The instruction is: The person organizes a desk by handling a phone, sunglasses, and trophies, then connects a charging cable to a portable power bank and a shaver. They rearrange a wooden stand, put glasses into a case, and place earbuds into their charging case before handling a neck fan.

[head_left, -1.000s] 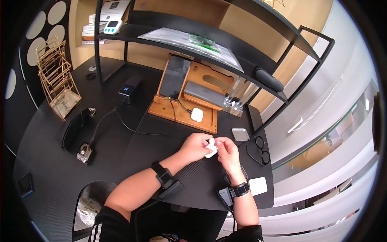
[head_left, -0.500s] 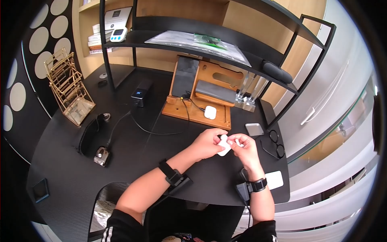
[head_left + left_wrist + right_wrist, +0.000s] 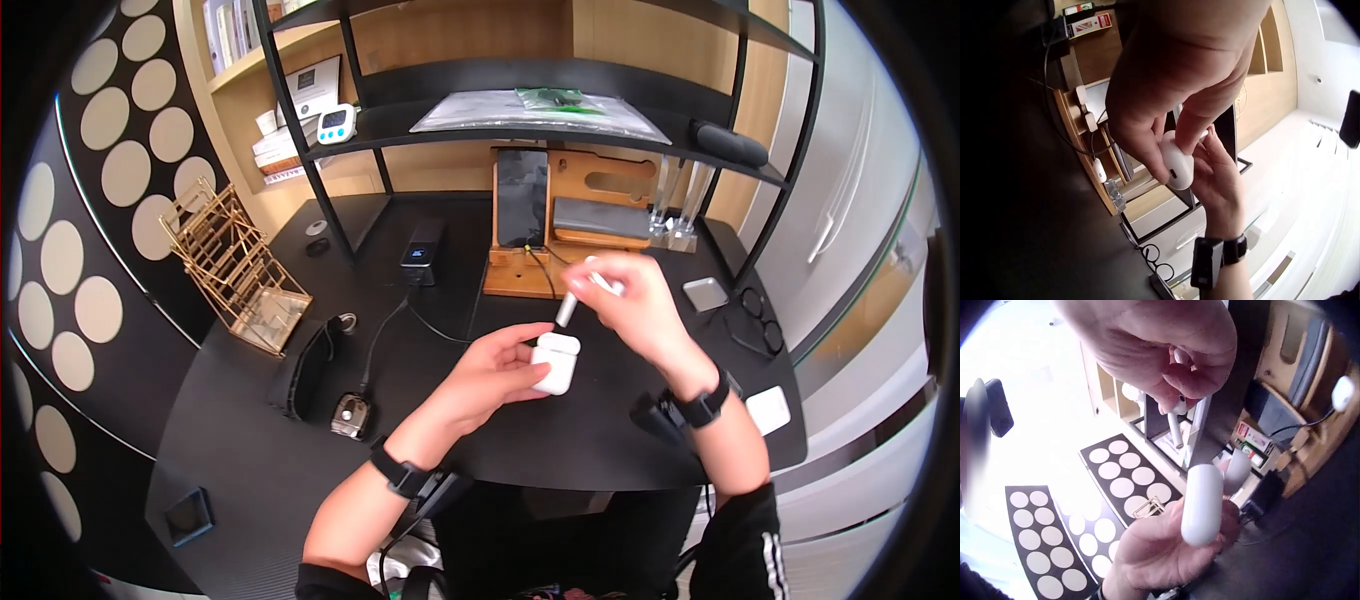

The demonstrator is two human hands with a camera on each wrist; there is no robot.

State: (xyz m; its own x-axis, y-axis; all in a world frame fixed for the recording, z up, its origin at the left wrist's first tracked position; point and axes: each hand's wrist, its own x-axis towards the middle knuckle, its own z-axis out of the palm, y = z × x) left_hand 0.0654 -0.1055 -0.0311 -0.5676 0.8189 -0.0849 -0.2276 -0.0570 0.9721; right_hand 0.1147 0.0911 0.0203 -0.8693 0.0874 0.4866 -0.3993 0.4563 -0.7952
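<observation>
My left hand (image 3: 485,378) grips a small white earbud charging case (image 3: 553,372) between thumb and fingers, its lid (image 3: 559,344) raised. In the right wrist view the case (image 3: 1202,506) appears large, with the flipped-up lid (image 3: 1238,470) behind it. My right hand (image 3: 640,305) is just above and right of the case, apart from it. Its fingertips pinch a white earbud (image 3: 567,308), stem pointing down toward the case. A second white earbud (image 3: 1182,356) is tucked in the curled fingers of that hand, mostly hidden.
Behind the hands stands a wooden dock (image 3: 520,280) with a phone (image 3: 522,195) leaning on it. Glasses (image 3: 755,325), a small tray (image 3: 706,294) and a white square pad (image 3: 768,410) lie at right. A gold wire rack (image 3: 240,270) and cables are at left; a black shelf (image 3: 400,133) spans overhead.
My right hand has lifted away from the case, up and to the right, holding the earbuds. My left hand still holds the case. The head view has shifted.
</observation>
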